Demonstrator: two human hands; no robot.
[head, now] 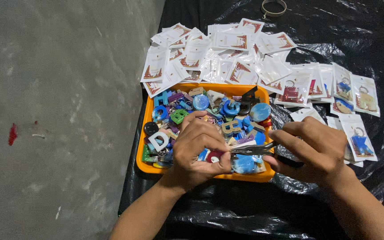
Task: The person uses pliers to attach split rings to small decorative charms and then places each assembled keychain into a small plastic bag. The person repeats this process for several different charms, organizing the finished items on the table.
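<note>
A: What's the biggest thing here?

B: A black plastic sheet (227, 213) spread over the grey concrete floor (54, 111). At twelve o'clock lies a heap of clear packets (227, 58) with white cards; more packets (356, 102) run out toward two o'clock, some with keychains inside.

A: And in the middle?

B: An orange tray (144, 166), heaped with resin letters and discs, mostly blue. A white letter piece (158, 141) sits at the tray's nine o'clock side.

A: The hands?

B: The left hand (196, 151) hovers over the tray's six o'clock edge, fingers curled tight, thumb and forefinger pinching a small red piece (214, 156). The right hand (312, 149), at three o'clock of the tray, is closed around the handles of slim pliers (252, 150); their tips point toward nine o'clock and meet the red piece.

A: Anything smaller?

B: A ring of tape (274, 6) at one o'clock, at the far edge.
</note>
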